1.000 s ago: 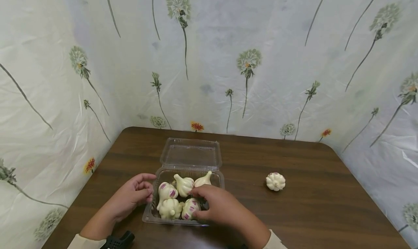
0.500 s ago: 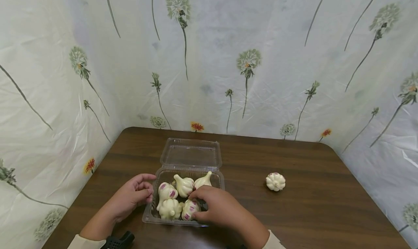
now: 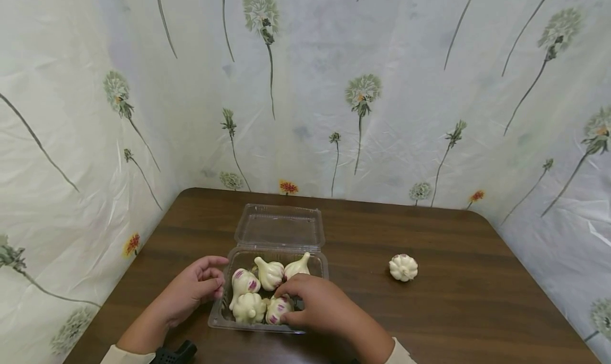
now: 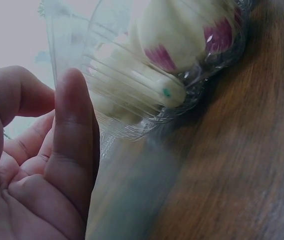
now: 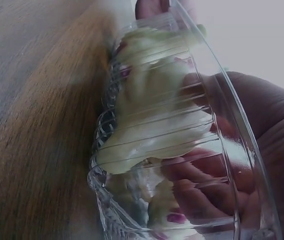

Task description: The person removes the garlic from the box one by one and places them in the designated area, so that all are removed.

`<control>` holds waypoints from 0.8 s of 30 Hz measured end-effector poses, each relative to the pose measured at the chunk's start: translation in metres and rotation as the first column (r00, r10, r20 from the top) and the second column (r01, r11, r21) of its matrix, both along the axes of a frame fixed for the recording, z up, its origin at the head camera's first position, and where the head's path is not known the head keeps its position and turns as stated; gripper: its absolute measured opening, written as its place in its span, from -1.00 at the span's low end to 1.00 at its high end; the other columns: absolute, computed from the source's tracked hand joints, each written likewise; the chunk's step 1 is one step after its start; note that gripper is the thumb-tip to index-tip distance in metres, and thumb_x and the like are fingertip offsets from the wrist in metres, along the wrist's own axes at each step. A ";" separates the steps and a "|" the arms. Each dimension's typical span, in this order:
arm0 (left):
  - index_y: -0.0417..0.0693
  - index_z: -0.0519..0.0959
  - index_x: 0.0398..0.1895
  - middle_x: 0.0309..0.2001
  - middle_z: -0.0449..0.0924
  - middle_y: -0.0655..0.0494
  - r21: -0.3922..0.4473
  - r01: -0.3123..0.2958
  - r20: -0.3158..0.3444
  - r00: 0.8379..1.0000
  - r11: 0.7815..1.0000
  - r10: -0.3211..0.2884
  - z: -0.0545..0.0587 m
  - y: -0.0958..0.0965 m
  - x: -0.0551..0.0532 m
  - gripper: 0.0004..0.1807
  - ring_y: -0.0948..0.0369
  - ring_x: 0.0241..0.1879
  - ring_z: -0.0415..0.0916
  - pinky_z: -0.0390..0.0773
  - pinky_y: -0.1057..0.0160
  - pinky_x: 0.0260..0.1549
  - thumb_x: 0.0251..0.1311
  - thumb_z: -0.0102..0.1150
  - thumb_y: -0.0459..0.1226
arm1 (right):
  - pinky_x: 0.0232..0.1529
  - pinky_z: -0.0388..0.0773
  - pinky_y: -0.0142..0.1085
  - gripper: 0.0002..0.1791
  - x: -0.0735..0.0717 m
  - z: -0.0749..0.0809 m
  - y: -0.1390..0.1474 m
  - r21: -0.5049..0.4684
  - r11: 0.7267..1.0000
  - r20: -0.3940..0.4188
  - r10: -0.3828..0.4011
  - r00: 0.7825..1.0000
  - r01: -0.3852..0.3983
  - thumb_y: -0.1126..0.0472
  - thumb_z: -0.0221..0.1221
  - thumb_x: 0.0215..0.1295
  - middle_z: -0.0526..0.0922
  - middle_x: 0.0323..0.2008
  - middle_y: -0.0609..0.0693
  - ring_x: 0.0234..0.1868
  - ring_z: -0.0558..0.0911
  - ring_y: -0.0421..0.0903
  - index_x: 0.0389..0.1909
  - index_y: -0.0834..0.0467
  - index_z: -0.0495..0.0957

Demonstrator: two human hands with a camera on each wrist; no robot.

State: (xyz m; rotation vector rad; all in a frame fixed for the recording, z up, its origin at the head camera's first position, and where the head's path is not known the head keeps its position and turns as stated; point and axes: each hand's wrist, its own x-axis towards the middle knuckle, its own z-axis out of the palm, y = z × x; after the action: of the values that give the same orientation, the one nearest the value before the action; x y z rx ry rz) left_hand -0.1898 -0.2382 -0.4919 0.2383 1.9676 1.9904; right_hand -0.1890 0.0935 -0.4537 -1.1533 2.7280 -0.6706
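A clear plastic clamshell box (image 3: 258, 328) stands on the table with several white garlic bulbs inside, some marked purple. My left hand (image 3: 193, 291) is at its left rim; in the left wrist view the thumb (image 4: 72, 125) and index finger pinch the plastic edge. My right hand (image 3: 326, 306) reaches into the box's right side, its thumb and fingers round the front right garlic bulb (image 3: 278, 309). In the right wrist view, fingers (image 5: 201, 187) show through the clear wall beside another garlic bulb (image 5: 137, 145). The right palm hides part of the box's right half.
The clear lid (image 3: 281, 226) lies open behind the box. One more garlic bulb (image 3: 403, 268) sits apart on the brown wooden table (image 3: 458, 300), to the right. A flower-printed curtain (image 3: 305, 88) hangs behind the table and along both sides.
Both hands keep almost the same place at the box. The right fingers shift slightly over the front right garlic bulb. The whole head view moves slightly down.
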 end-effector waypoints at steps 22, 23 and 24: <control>-0.41 0.15 0.47 -0.22 0.54 0.11 -0.003 -0.005 -0.017 1.000 1.000 0.005 0.002 0.001 0.002 -0.40 0.22 -0.28 0.61 0.70 0.29 -0.18 0.50 0.11 -0.39 | 0.11 0.59 -0.33 -0.62 -0.001 -0.002 0.006 -0.130 0.992 0.037 0.015 0.999 -0.010 0.03 0.42 0.29 0.67 0.09 -0.25 0.06 0.62 -0.29 0.13 -0.14 0.70; -0.41 0.15 0.47 -0.22 0.54 0.11 -0.001 -0.005 -0.016 1.000 1.000 0.005 0.002 0.000 0.002 -0.40 0.22 -0.28 0.61 0.70 0.29 -0.18 0.50 0.11 -0.38 | 0.10 0.60 -0.33 -0.61 -0.001 -0.002 0.007 -0.139 0.990 0.035 0.015 0.999 -0.010 0.04 0.42 0.29 0.67 0.09 -0.24 0.06 0.62 -0.29 0.14 -0.13 0.70; -0.41 0.15 0.47 -0.22 0.54 0.11 0.001 -0.003 -0.017 1.000 1.000 0.003 0.002 0.000 0.002 -0.40 0.22 -0.27 0.61 0.70 0.29 -0.18 0.50 0.11 -0.38 | 0.10 0.60 -0.32 -0.61 -0.001 -0.001 0.007 -0.150 0.989 0.037 0.016 0.999 -0.010 0.06 0.43 0.29 0.67 0.08 -0.23 0.05 0.62 -0.28 0.15 -0.12 0.70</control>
State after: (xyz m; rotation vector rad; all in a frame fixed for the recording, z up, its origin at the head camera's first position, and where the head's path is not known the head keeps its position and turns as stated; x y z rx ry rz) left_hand -0.1881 -0.2378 -0.4897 0.2531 1.9791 1.9978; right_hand -0.1900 0.1005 -0.4550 -1.1741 2.6753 -0.9005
